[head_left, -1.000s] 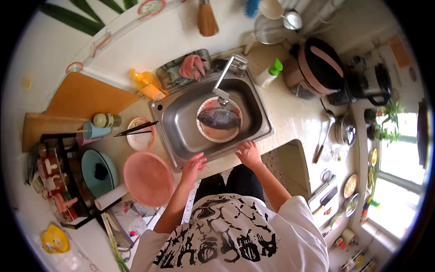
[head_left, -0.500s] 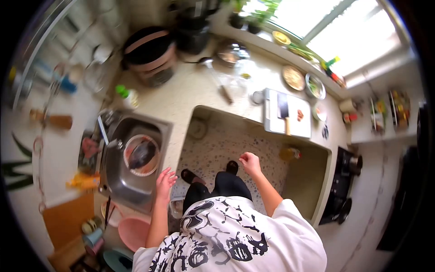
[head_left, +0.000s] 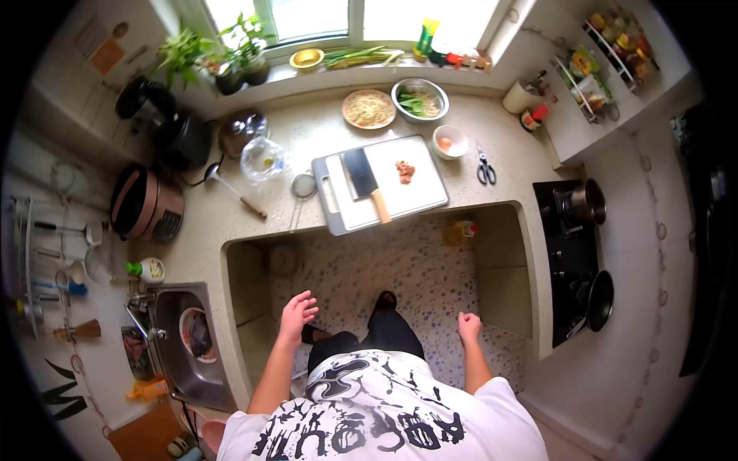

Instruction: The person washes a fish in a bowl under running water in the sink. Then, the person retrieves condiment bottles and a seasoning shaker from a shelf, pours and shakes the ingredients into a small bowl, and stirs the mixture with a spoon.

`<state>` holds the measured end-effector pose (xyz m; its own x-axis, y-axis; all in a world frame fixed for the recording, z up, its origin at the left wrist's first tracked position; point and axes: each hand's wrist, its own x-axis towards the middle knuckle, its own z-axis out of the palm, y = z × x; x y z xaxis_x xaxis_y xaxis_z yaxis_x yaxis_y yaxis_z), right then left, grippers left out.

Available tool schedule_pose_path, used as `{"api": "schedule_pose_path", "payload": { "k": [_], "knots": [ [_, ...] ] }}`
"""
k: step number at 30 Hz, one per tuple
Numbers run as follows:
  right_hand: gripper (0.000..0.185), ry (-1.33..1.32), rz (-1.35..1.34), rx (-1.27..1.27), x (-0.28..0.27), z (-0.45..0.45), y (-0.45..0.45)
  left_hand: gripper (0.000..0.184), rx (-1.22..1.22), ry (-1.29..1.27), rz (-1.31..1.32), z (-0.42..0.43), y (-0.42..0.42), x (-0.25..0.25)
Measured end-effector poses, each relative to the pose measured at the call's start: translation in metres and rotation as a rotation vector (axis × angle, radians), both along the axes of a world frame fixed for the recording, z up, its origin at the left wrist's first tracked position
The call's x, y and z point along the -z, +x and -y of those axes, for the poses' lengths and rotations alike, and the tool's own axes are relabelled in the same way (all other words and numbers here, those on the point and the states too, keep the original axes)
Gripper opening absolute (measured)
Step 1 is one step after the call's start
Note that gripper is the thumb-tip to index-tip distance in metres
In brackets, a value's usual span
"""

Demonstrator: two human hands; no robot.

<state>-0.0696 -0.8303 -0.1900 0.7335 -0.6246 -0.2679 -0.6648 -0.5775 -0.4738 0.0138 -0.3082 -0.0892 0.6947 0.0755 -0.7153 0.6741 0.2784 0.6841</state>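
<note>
My left hand (head_left: 297, 315) hangs in the air in front of the counter, its fingers loosely apart with nothing in them. On the right, my right hand (head_left: 470, 326) is curled closed beside my body, and nothing shows in it. Ahead of both hands, a white cutting board (head_left: 419, 201) with a grey edge lies on the counter. On it rest a cleaver (head_left: 358, 173) with a wooden handle and a small heap of chopped reddish pieces (head_left: 405, 171). Neither hand touches the board.
A sink (head_left: 215, 384) at left holds a bowl with a dark item (head_left: 200, 336). Behind the board stand a plate of pale shreds (head_left: 369, 110), a metal bowl (head_left: 437, 86) and an egg bowl (head_left: 459, 143). Scissors (head_left: 484, 167) lie right; a stove with pans (head_left: 600, 301) is beyond.
My view has turned from the sink side to the right, so the cutting board is now centred ahead. My right hand has lowered to my side; my left hand stays open.
</note>
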Motion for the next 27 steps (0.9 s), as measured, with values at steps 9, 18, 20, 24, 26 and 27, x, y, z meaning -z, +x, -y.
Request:
{"api": "schedule_pose_path", "payload": {
  "k": [9,18,20,24,26,27],
  "knots": [
    [0.024,0.041,-0.024,0.01,0.029,0.076,0.005,0.043,0.14,0.052,-0.024,0.098,0.073,-0.011],
    [0.032,0.123,0.157,-0.207,0.022,0.051,0.136,0.075,-0.116,0.083,-0.103,0.138,0.169,0.057],
    [0.039,0.166,0.241,-0.256,0.006,0.026,0.191,0.083,-0.075,0.255,-0.107,0.139,0.192,0.062],
    [0.048,0.137,0.344,-0.331,-0.018,-0.015,0.308,0.082,-0.182,0.32,-0.147,0.133,0.221,0.077],
    [0.052,0.113,0.27,-0.309,-0.007,-0.025,0.354,0.074,-0.282,0.315,-0.141,0.126,0.223,0.095],
    [0.055,0.122,0.241,-0.276,-0.002,-0.03,0.371,0.074,-0.321,0.291,-0.135,0.124,0.225,0.096]
  ]
}}
